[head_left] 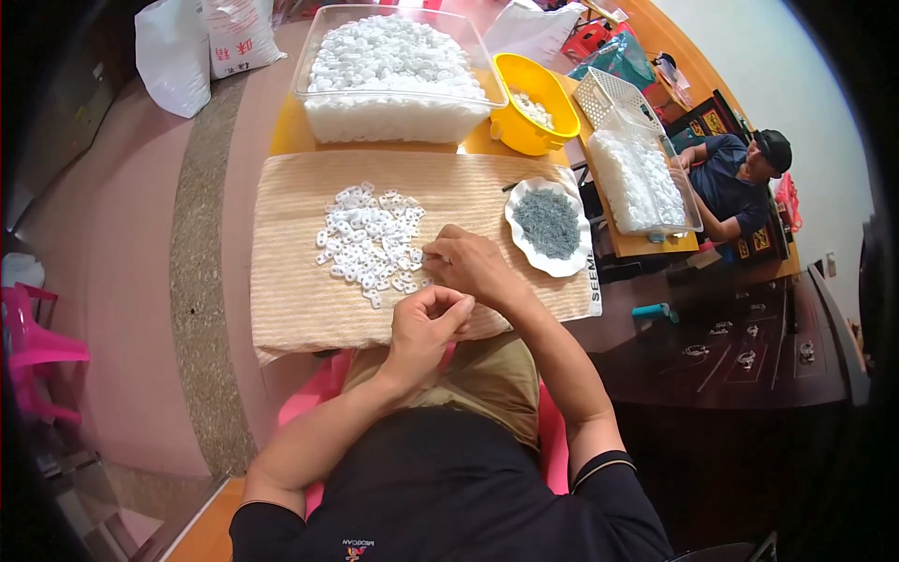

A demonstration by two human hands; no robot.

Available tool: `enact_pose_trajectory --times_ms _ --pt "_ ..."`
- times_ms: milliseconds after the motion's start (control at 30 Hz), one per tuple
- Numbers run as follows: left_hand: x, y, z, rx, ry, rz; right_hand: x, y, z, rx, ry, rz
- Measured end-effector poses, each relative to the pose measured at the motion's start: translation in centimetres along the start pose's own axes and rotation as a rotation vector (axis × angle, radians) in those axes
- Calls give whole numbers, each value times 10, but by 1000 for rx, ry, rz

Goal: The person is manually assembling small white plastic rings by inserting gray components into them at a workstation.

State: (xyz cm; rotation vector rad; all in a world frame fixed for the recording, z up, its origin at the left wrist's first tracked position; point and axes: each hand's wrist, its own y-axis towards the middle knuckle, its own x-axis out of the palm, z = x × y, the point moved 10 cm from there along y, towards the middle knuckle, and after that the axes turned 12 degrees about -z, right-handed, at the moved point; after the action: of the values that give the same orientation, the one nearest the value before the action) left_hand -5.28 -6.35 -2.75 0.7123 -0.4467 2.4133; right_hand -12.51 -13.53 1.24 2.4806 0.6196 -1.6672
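lying in a loose heap on a ribbed beige towel (287, 248), small white plastic pieces (368, 232) look oblong, round-ended and holed, their long axes pointing every which way. the left hand (426, 330), near the heap, pinches thumb to forefinger; the right hand (474, 264) curls its fingers at the heap's right edge. what either grips, and the right's opening, i cannot tell.
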Motion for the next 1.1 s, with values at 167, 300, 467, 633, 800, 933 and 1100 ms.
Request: enact_pose_trajectory --times_ms 167,300,467,633,800,933,1100 --pt "0 -2 4 5 -18 27 -2 -7 2 -59 45 141" --pt "-12 3 7 87 -20 68 -7 -20 22 10 497 142" --pt "-28 1 24 235 -4 186 0 -40 15 31 898 27" --pt "-18 5 17 200 -48 59 1 -53 3 -55 924 -108" --pt "-12 7 8 80 -211 14 -1 -60 3 -43 1056 -80" --pt "-1 6 -2 -30 -364 -57 6 -64 15 -57 1146 -29" --pt "7 4 -10 -100 -357 -139 1 -74 17 -75 1182 103"
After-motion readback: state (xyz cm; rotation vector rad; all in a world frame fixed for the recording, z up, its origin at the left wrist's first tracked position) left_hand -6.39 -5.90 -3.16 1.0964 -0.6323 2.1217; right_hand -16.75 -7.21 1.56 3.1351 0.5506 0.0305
